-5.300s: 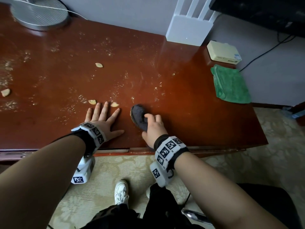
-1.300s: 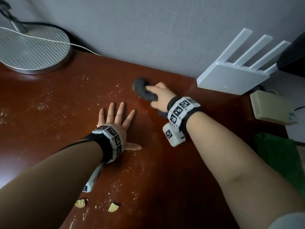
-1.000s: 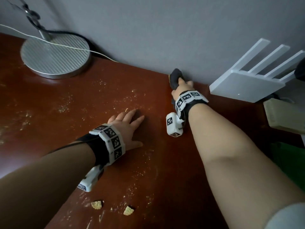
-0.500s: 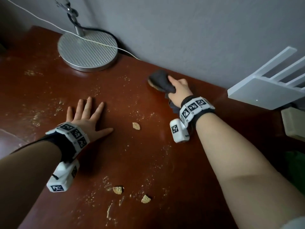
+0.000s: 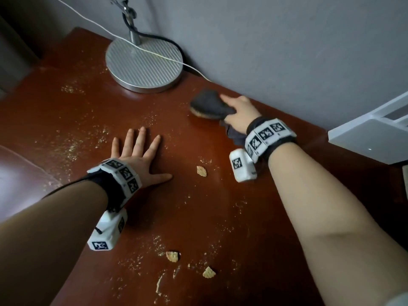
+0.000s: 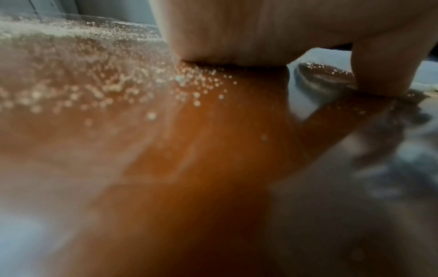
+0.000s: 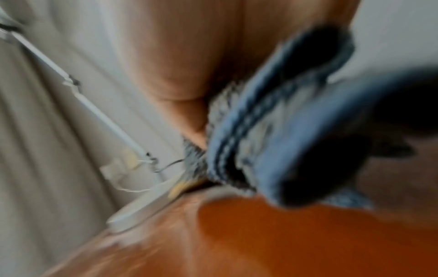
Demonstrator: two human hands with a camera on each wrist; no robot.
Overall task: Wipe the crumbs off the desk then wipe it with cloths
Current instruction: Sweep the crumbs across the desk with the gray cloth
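Observation:
My right hand grips a bunched dark grey cloth and presses it on the red-brown desk near the back wall, right of the lamp base. The right wrist view is blurred; the cloth fills it under my palm. My left hand lies flat on the desk with fingers spread, holding nothing; its palm rests among fine crumbs. A biscuit piece lies between my hands. Two more pieces sit nearer the front, amid crumb dust.
A round metal lamp base with a white cable stands at the back left. A white router sits at the right edge of view. Crumb dust spreads over the left part of the desk.
My right hand has swept the cloth leftward along the back edge, away from the router toward the lamp base. My left hand has shifted left and stays flat.

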